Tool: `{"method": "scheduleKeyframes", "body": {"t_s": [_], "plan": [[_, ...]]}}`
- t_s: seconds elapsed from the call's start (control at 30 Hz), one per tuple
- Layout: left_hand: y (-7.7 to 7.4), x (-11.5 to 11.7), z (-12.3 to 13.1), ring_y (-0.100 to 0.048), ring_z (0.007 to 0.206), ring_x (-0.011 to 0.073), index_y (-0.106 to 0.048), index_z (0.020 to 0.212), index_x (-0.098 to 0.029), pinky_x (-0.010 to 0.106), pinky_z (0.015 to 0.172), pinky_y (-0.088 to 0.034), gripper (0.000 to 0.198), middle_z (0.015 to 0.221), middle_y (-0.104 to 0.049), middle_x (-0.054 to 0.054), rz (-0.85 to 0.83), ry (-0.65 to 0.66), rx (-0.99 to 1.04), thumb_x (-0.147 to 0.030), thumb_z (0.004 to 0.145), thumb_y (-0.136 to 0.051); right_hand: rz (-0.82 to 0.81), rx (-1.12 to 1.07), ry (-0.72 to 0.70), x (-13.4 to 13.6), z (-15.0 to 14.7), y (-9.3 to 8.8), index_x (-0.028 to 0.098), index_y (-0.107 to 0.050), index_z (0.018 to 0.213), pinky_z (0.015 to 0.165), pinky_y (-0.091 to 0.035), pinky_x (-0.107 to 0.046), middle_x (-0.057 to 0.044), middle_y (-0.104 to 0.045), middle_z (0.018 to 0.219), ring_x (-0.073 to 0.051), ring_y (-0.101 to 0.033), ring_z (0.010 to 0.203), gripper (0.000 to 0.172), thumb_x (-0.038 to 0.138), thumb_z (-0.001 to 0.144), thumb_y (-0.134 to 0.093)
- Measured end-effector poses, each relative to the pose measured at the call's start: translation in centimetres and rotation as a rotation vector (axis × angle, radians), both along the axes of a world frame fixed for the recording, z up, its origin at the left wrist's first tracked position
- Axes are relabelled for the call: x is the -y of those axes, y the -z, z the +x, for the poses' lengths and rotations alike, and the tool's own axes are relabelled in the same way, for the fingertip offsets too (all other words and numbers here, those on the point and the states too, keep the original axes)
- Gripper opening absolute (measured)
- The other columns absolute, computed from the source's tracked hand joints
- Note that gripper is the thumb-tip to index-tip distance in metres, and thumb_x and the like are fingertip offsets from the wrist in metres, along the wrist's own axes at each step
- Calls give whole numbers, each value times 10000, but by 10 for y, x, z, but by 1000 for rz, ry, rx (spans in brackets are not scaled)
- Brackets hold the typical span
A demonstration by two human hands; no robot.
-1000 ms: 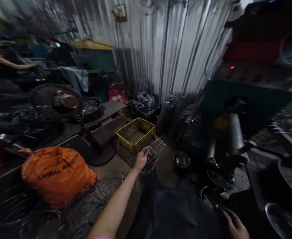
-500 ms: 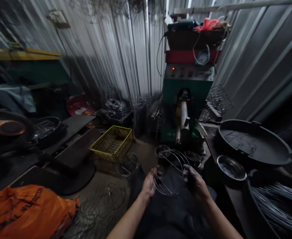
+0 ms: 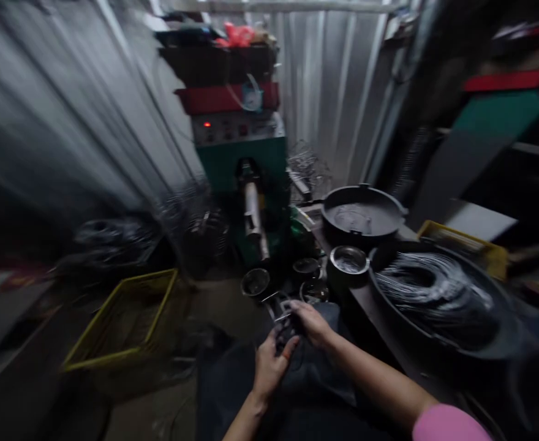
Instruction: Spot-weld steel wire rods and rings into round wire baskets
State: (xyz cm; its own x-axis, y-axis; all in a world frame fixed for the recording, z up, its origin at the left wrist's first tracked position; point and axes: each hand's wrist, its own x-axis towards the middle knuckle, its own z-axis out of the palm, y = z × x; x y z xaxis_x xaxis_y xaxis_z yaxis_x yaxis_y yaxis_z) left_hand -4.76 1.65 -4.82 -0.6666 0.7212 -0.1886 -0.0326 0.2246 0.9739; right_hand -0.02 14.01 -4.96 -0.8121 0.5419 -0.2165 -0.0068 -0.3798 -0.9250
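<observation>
Corrugated metal walls (image 3: 331, 104) back a dim workshop. Furthest left is a yellow crate (image 3: 106, 359). Over the dark-clothed lap (image 3: 318, 392), the left hand (image 3: 272, 364), palm turned inward, curls around what seems, through blur, a bent wire piece (image 3: 282, 315); the right hand (image 3: 313, 324) reaches across, pinching its other side. Along the bench (image 3: 365, 304): at its left edge, a metal bowl (image 3: 348, 248) of small bits; behind, a black pan (image 3: 386, 217) holding thin wires; rightmost, a black basin (image 3: 503, 331) with coiled wire (image 3: 428, 278).

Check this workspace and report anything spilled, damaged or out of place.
Nothing stands out: the wire bundle lies inside its black basin, and the left hand and right hand hold metal wirework between them. Blur and darkness could hide smaller flaws.
</observation>
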Motion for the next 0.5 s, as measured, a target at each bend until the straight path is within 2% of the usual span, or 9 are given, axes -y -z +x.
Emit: {"method": "scheduleKeyframes", "body": {"t_s": [0.07, 0.1, 0.17, 0.23, 0.3, 0.33, 0.43, 0.5], "plan": [[12, -2, 5, -526, 576, 147, -576, 1056, -228, 237, 526, -416, 533, 617, -569, -4, -5, 47, 53, -483, 593, -645, 271, 85, -100, -27, 18, 1, 186, -657, 783, 597, -443, -284, -10, -637, 664, -161, -575, 631, 294, 444, 700, -541], [18, -3, 6, -458, 470, 119, -560, 1079, -231, 218, 438, -358, 578, 519, -486, -36, -23, 67, 107, -515, 582, -636, 436, 135, -82, -47, 30, -1, 190, -662, 781, 664, -444, -302, -15, -649, 711, -173, -583, 699, 243, 394, 700, -557], [27, -5, 8, -333, 376, 84, -537, 1109, -245, 200, 369, -256, 653, 448, -349, -76, -41, 87, 197, -555, 544, -641, 736, 262, 97, -97, 64, -7, 188, -658, 838, 792, -409, -326, -36, -654, 867, -191, -571, 843, 180, 272, 700, -577], [29, -6, 10, -297, 371, 74, -537, 1112, -266, 196, 370, -231, 684, 448, -307, -83, -30, 82, 233, -561, 507, -661, 920, 475, 356, -152, 104, -16, 165, -641, 908, 849, -374, -339, -71, -632, 955, -202, -544, 928, 201, 204, 736, -544], [27, -8, 12, -327, 401, 78, -546, 1105, -287, 197, 395, -259, 692, 468, -331, -73, -8, 62, 227, -556, 481, -680, 982, 784, 621, -203, 146, -26, 113, -629, 927, 878, -342, -363, -128, -605, 1001, -235, -499, 1009, 215, 141, 725, -561], [24, -9, 14, -347, 421, 81, -552, 1101, -295, 199, 412, -278, 699, 479, -348, -66, 2, 52, 224, -555, 467, -687, 953, 936, 740, -224, 165, -31, 87, -627, 921, 877, -335, -382, -158, -592, 1012, -258, -481, 1033, 220, 118, 708, -579], [18, -13, 18, -379, 465, 90, -557, 1101, -301, 203, 449, -309, 704, 507, -382, -53, 17, 46, 242, -559, 459, -690, 913, 1026, 844, -259, 206, -43, -24, -615, 837, 869, -304, -476, -269, -553, 998, -338, -433, 1073, 158, 62, 717, -557], [15, -15, 22, -371, 476, 89, -550, 1112, -291, 201, 456, -306, 673, 518, -381, -52, 31, 52, 259, -550, 503, -673, 922, 986, 861, -262, 217, -53, -1, -601, 861, 851, -332, -481, -230, -557, 994, -305, -467, 1038, 166, 116, 759, -542]]}}
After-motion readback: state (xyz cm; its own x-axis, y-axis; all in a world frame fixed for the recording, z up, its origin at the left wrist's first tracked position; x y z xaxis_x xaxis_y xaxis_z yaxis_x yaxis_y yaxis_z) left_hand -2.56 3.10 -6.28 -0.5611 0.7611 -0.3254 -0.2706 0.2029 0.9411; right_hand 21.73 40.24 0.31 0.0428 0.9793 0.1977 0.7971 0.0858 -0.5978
